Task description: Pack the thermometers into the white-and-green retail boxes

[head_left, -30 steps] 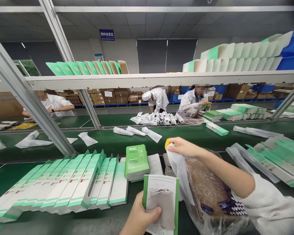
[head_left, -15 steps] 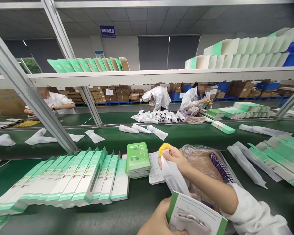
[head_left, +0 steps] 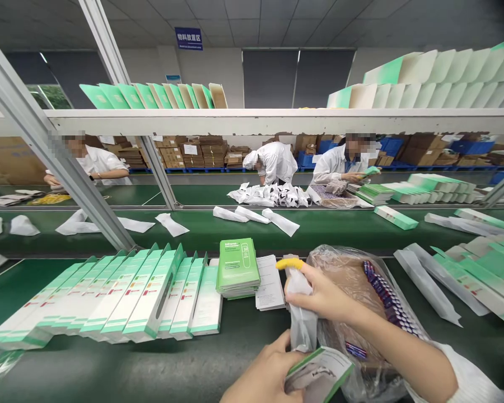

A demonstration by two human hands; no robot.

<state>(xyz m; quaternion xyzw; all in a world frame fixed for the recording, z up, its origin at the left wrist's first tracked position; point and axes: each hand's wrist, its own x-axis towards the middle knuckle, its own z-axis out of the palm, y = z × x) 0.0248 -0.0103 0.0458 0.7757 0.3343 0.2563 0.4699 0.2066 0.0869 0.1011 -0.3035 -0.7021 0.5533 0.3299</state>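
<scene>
My left hand (head_left: 262,372) is closed round a small green-edged white carton (head_left: 325,369) at the bottom of the view. A pale, crumpled shape shows on its near side; I cannot tell whether it lies inside or is printed. Above it, my right hand (head_left: 319,291), with a yellow finger cot on one finger, pinches a white soft pouch (head_left: 304,330). The pouch hangs upright, its lower end against my left fingers and behind the carton. Close by lie a stack of green booklets (head_left: 237,266) and white printed leaflets (head_left: 269,282).
A row of green-and-white boxes (head_left: 138,296) leans at left. To the right are a plastic-wrapped tray (head_left: 344,257) with small striped batteries, white pouches (head_left: 430,285) and more cartons (head_left: 483,274). Pouches lie on the green conveyor (head_left: 201,238). A shelf rail (head_left: 252,120) crosses above; several co-workers sit beyond.
My right hand has moved lower and slightly right with the pouch, now gripping further round it. The carton in my left hand has tilted and dropped slightly. The view has shifted a little.
</scene>
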